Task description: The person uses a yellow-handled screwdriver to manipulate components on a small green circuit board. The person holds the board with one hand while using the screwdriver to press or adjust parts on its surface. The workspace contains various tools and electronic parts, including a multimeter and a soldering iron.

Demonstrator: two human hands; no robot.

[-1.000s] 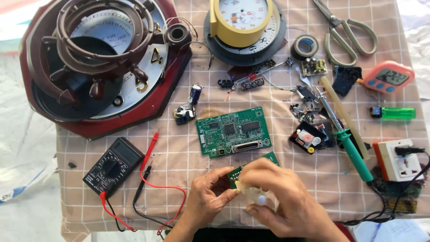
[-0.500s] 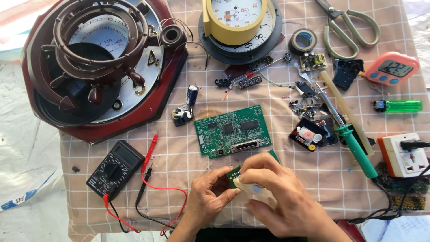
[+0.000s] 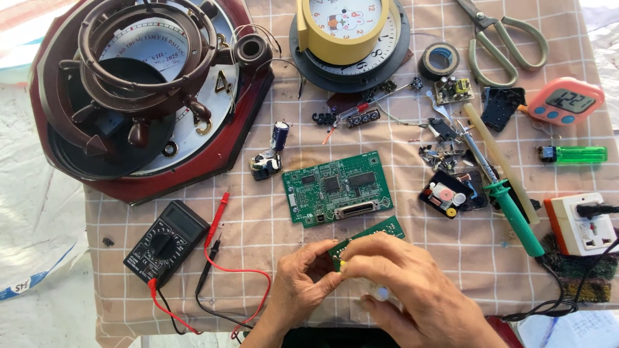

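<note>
While hands (image 3: 361, 283) pinch small green board (image 3: 380, 230) | large circuit board (image 3: 338, 188) just beyond | grip seemingly two-handed

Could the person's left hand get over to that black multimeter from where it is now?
Probably yes. The left hand lies close to the multimeter, with only the thin red probe lead on the cloth between them. But it currently pinches the small green board.

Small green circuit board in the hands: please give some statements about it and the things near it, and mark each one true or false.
1. Both hands, left hand and right hand, touch the small green circuit board. True.
2. The larger green board lies in the hands too. False: it lies on the checked cloth, apart.
3. The black multimeter lies left of the hands. True.
4. The scissors lie beside the multimeter. False: they lie at the top right.
</note>
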